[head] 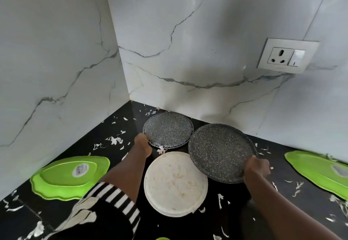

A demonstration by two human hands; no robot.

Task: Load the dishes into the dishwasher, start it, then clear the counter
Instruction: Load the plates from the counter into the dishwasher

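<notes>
The right hand is closed on the near rim of a dark speckled plate, fingers curled over its edge. This plate sits tilted, and its near-left side overlaps the upper right edge of a white plate. The white plate lies flat on the black tabletop, closest to the person, with pale food smears across its face.

A second speckled plate lies flat farther back, close to the corner where the walls meet and just beside the first one. The left hand reaches its near-left rim. The fingertips meet the edge, but I cannot tell whether they grip it or only touch it. A black-and-white striped sleeve covers that upper arm.

Two green plates are stacked at the left, well apart from the round ones. The smaller one is turned bottom up, with a sticker on it, on top of the larger. Another green plate lies at the right edge of view.

White peel scraps are scattered over the tabletop, thickest to the left of the far plate and along the near right. Grey-veined marble walls back the corner, and a white socket with a switch is set into the right one.
</notes>
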